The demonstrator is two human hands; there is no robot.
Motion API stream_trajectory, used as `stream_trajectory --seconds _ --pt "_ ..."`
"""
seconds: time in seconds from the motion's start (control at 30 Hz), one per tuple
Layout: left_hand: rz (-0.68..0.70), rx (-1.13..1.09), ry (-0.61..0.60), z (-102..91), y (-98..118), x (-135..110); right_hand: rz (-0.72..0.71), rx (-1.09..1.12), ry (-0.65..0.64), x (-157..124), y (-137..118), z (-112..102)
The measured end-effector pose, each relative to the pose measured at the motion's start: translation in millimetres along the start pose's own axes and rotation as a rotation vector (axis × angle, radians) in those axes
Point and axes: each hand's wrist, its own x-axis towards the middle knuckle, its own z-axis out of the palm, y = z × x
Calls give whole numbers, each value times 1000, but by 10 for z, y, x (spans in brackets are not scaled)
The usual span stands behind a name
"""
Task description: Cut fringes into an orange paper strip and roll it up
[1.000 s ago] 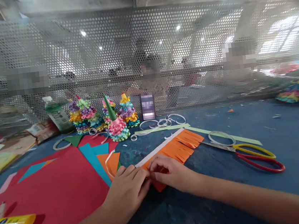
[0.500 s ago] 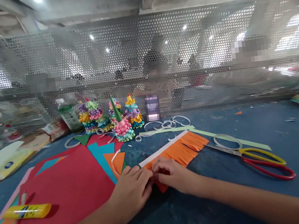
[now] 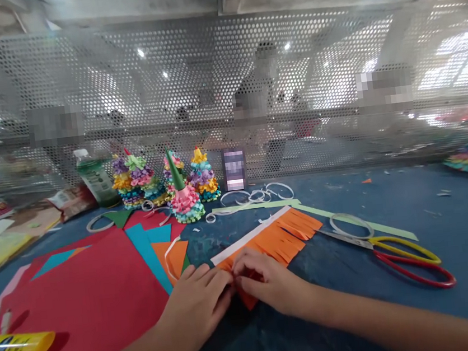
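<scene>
My left hand [image 3: 196, 306] and my right hand [image 3: 267, 284] meet at the near end of an orange fringed paper strip [image 3: 271, 241], and both pinch it. A white paper band [image 3: 249, 235] runs along its uncut edge. Part of the strip's end is hidden under my fingers. To the left of my left hand lies a red paper sheet [image 3: 84, 311], with a yellow glue stick [image 3: 17, 345] on it. Right of my right hand rest open scissors with red and yellow handles [image 3: 395, 255].
Several paper cone trees [image 3: 186, 200] stand at the table's back edge, beside a green-labelled bottle [image 3: 97, 182]. Pale green paper strips [image 3: 349, 221] and white curled strips [image 3: 257, 195] lie on the blue table. A perforated metal screen [image 3: 223, 81] stands behind, with blurred people beyond it.
The view sways slightly. My hands stay together on the strip's end, with only small finger shifts.
</scene>
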Motion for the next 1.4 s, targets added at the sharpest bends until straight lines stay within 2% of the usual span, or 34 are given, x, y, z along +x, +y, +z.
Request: stream_trajectory --seconds 0.43,0.57,0.93,1.1,1.4 --pt "-3 49 61 10 25 -18 13 28 -11 1 -22 -29" --pt "33 75 69 19 29 -26 5 29 -14 -8 -19 -28" --pt "46 157 -18 -44 62 -2 12 -7 -22 5 -13 -19" --pt "11 100 -13 -56 46 1 -5 -62 16 -15 -52 -3" --pt "29 144 24 -42 66 -1 32 -63 -21 9 3 -21"
